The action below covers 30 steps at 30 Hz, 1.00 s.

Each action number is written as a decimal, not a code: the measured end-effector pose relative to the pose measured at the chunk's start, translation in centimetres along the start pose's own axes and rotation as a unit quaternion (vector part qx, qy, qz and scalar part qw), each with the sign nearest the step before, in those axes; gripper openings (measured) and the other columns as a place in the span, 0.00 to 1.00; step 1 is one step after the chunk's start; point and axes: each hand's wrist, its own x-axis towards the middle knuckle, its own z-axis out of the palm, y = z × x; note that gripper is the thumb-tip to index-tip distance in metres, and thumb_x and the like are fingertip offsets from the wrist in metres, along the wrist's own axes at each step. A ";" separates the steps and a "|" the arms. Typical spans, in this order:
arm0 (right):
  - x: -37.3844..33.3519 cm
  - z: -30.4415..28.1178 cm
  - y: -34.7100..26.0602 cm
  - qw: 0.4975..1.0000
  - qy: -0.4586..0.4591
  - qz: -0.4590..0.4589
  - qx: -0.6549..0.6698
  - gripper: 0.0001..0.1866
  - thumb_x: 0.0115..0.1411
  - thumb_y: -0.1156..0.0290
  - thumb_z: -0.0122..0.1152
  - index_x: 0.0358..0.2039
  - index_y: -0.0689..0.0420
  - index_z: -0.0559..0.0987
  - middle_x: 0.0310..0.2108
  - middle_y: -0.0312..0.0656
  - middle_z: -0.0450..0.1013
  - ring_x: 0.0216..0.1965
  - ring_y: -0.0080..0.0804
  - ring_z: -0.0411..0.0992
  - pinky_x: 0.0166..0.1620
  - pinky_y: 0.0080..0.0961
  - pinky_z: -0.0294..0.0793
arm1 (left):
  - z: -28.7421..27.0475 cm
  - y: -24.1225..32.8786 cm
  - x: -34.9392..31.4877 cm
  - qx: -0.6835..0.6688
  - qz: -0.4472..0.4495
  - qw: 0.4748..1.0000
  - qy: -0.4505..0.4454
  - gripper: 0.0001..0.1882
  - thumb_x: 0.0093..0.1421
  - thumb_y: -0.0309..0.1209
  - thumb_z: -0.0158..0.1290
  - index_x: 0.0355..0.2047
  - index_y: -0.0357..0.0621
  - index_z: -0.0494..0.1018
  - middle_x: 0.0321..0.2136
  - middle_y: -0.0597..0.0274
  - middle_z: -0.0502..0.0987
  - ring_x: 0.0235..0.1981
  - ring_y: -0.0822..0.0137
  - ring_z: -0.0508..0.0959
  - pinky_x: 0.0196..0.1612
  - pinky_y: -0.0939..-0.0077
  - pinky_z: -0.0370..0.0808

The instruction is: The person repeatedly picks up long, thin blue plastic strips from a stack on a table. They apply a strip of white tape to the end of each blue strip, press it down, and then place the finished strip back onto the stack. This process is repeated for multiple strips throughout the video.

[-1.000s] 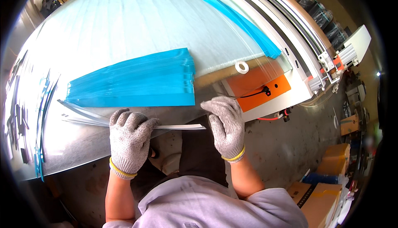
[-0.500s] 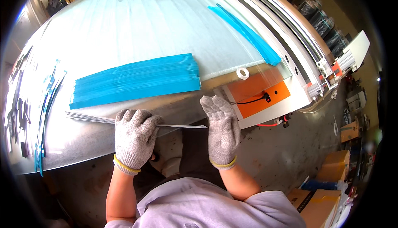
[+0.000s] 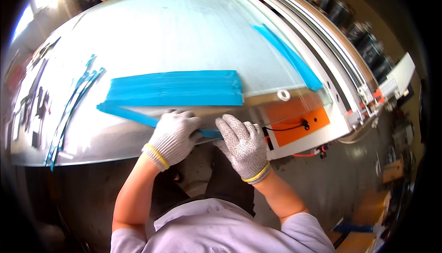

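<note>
Both my hands wear grey knit gloves with yellow cuffs. At the table's near edge my left hand (image 3: 174,134) is closed around a thin bundle of blue strips (image 3: 131,116). The bundle's far-left end touches or overlaps the lower left corner of a wide stack of blue strips (image 3: 177,88) lying flat. My right hand (image 3: 244,146) has its fingers over and its thumb under the bundle's right end, which they partly hide. How many strips are in the bundle I cannot tell.
A glass-like table top (image 3: 184,27) spreads ahead. Loose blue strips (image 3: 76,103) and dark offcuts (image 3: 34,101) lie at left, more blue strips (image 3: 292,57) at right. A white tape roll (image 3: 283,95) sits near an orange panel (image 3: 301,126) with a black cable. A metal rail (image 3: 317,37) runs along the right.
The bundle has turned from its pale edge to its blue face. My right hand has gone from open beside the bundle's end to gripping it. The view has shifted somewhat.
</note>
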 end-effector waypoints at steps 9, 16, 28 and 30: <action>0.6 -0.3 1.8 0.989 -0.078 0.050 0.117 0.20 0.52 0.66 0.72 0.46 0.54 0.81 0.37 0.42 0.76 0.39 0.43 0.76 0.42 0.39 0.74 | -0.7 2.1 -1.4 -0.178 -0.030 0.976 0.124 0.12 0.62 0.30 0.61 0.45 0.39 0.81 0.35 0.52 0.83 0.40 0.54 0.82 0.49 0.63 0.78; 0.8 -4.8 2.2 0.880 -0.204 0.177 0.391 0.18 0.55 0.67 0.74 0.44 0.61 0.84 0.32 0.45 0.79 0.29 0.36 0.76 0.34 0.30 0.75 | 0.5 1.4 -7.0 -0.678 -0.306 0.667 0.044 0.29 0.68 0.42 0.57 0.62 0.36 0.70 0.37 0.60 0.84 0.26 0.75 0.76 0.30 0.82 0.73; 5.0 3.1 1.0 0.782 -0.049 0.193 0.590 0.16 0.60 0.70 0.72 0.47 0.60 0.82 0.34 0.38 0.80 0.35 0.27 0.77 0.44 0.27 0.79 | -17.2 5.3 4.9 -0.284 0.033 0.903 0.321 0.18 0.65 0.44 0.60 0.44 0.43 0.81 0.31 0.63 0.82 0.18 0.85 0.70 0.18 0.91 0.63; 4.3 4.1 1.5 0.784 -0.032 0.203 0.586 0.17 0.60 0.70 0.72 0.48 0.59 0.82 0.36 0.38 0.80 0.37 0.26 0.77 0.46 0.27 0.79 | -16.3 5.4 6.4 -0.275 0.092 0.915 0.281 0.17 0.65 0.42 0.61 0.45 0.43 0.81 0.32 0.61 0.84 0.19 0.84 0.73 0.19 0.91 0.67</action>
